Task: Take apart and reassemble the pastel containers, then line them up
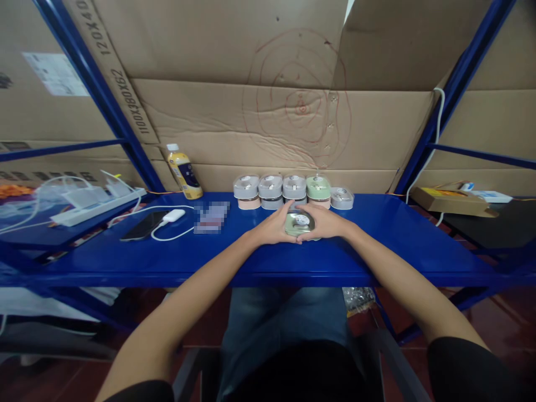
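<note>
Both hands are around one small rounded green box with a clear lid [300, 221], above the front middle of the blue table. My left hand [276, 226] is closed on its left side, and my right hand [324, 221] is closed on its right side. A round pale label shows through the lid. Just behind my hands, similar lidded boxes stand in a row of two-high stacks, with grey boxes [271, 186] and a green box [319, 187] on top. A single grey box [342, 197] sits at the row's right end.
On the left of the blue table [402, 234] lie a black phone [143, 225], a white charger [173, 215] with a cable, and a blurred-out item [211, 218]. A yellow bottle [185, 172] stands at the back. Cardboard [201, 123] walls the rear; blue posts [454, 92] rise at both sides.
</note>
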Demonstrator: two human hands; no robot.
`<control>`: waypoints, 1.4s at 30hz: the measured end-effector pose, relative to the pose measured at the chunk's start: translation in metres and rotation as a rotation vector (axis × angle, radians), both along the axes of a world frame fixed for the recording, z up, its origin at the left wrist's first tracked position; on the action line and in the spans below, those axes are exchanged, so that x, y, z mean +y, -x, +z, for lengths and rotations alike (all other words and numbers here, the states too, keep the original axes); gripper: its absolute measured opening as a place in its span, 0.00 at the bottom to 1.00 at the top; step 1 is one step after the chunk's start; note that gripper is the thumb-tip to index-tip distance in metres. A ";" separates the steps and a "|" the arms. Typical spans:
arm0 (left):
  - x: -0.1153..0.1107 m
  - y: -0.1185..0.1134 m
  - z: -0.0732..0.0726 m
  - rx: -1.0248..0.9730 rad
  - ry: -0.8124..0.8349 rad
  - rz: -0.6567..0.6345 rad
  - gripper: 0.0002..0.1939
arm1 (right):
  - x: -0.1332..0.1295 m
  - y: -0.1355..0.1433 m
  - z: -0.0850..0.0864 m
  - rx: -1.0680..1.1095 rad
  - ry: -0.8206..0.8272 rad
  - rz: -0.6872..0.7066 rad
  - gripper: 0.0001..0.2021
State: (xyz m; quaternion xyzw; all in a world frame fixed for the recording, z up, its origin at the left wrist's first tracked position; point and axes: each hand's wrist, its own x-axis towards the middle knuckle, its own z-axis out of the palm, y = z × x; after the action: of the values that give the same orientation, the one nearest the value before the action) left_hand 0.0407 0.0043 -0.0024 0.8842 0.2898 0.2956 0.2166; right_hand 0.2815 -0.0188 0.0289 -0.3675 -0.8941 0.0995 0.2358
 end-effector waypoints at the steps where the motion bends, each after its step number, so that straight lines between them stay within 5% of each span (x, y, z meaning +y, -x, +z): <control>1: 0.001 0.000 -0.001 0.000 0.003 0.014 0.75 | -0.001 0.000 0.002 0.002 -0.013 -0.008 0.53; 6: 0.006 0.005 -0.001 -0.019 -0.034 0.011 0.73 | 0.001 -0.035 0.021 0.085 0.012 -0.074 0.38; 10: 0.004 0.008 0.004 0.090 -0.075 -0.054 0.36 | 0.010 -0.069 0.030 0.080 0.088 -0.238 0.33; 13: 0.001 0.007 0.007 0.105 -0.066 -0.068 0.25 | 0.015 -0.075 0.030 0.032 0.185 -0.288 0.33; 20: 0.013 0.021 0.017 0.021 -0.070 0.012 0.29 | 0.013 -0.076 0.033 0.009 0.417 -0.308 0.32; 26: 0.034 0.049 0.019 0.148 -0.085 0.195 0.32 | 0.014 -0.081 0.034 -0.005 0.474 -0.286 0.33; 30: 0.025 0.042 0.019 0.124 -0.097 0.204 0.31 | 0.012 -0.076 0.034 0.005 0.396 -0.313 0.31; 37: -0.018 0.007 0.021 0.133 -0.130 -0.062 0.26 | 0.016 -0.071 0.027 0.194 0.112 -0.278 0.33; 42: -0.015 0.002 0.013 0.096 -0.110 -0.038 0.39 | 0.013 -0.059 0.023 0.164 0.019 -0.206 0.32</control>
State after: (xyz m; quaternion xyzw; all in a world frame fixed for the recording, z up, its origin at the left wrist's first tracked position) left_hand 0.0387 -0.0105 0.0108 0.9132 0.2665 0.2641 0.1590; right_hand 0.3404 -0.0058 0.0515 -0.4503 -0.8283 0.1127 0.3137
